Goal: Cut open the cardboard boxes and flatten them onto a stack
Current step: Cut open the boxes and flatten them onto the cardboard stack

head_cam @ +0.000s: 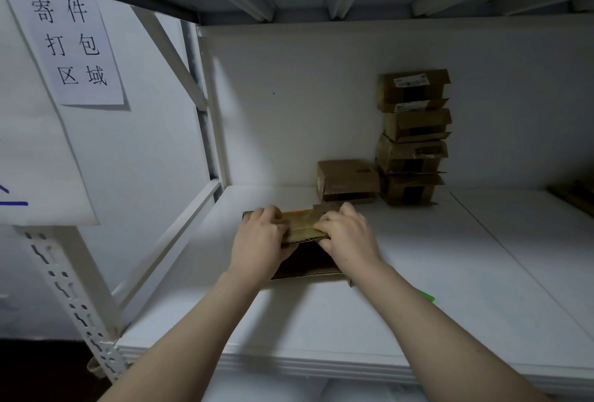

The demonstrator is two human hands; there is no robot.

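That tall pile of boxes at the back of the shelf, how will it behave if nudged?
The pile of boxes would probably topple easily: it is stacked several high and unevenly aligned. Each box is likely light, since the loose flaps suggest they are empty.

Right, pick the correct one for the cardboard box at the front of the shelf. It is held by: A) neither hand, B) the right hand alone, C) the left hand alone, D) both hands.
D: the left hand and the right hand both curl their fingers over the upper edge of the cardboard box.
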